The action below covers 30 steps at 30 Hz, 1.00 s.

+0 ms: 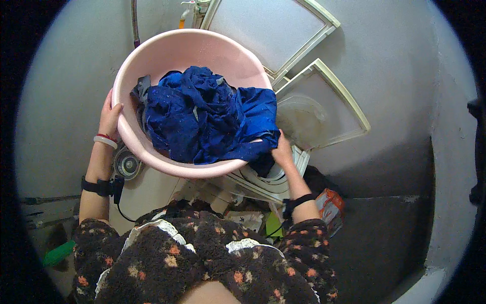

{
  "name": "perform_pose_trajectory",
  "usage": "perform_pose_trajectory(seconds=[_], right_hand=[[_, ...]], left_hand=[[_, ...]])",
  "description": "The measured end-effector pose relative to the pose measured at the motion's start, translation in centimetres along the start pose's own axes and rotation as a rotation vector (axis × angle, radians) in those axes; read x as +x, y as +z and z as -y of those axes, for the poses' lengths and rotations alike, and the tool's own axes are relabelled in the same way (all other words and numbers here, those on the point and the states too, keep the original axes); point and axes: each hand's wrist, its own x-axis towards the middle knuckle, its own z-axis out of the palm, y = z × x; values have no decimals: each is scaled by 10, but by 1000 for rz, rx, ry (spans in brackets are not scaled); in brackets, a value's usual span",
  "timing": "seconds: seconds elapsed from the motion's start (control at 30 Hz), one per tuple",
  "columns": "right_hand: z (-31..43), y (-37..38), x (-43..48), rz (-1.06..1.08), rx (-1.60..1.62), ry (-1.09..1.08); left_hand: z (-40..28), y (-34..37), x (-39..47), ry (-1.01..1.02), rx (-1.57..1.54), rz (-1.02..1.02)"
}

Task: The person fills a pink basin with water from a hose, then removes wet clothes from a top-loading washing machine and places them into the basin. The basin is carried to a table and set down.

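My left hand (110, 116) grips the left rim of a large pink plastic basin (191, 171), its thumb over the edge. Blue clothes (197, 114) lie bunched inside, with a grey piece (143, 87) at their left side. At the right rim my right hand (281, 148) holds the basin's edge together with a fold of blue cloth that hangs over it; the fingers are partly hidden by the cloth. Below that hand, the round opening of a white washing machine (300, 159) shows in part beneath the basin.
Raised lids (271, 34) (326, 110) of the machine lean by the grey wall. A tap (186, 11) and a hose (134, 22) are behind the basin. A floor drain (128, 164) lies at left, an orange-and-grey bag (330, 209) at lower right, a green object (59, 252) at lower left.
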Motion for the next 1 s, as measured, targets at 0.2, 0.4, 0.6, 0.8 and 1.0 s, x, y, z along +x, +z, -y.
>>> perform_pose_trajectory(seconds=[0.2,0.4,0.6,0.8,1.0], right_hand=[[134,-82,57,34,-651,-385],[258,-16,109,-119,-193,-853],[239,73,115,422,-89,-695],[160,44,118,635,-456,-311],[78,-56,47,467,227,-141]], left_hand=[[8,-2,3,29,-53,51],[5,-1,2,21,-31,30],[1,-3,-2,-32,-69,44],[6,-11,-3,18,-86,54],[14,-36,-6,14,-39,108]])
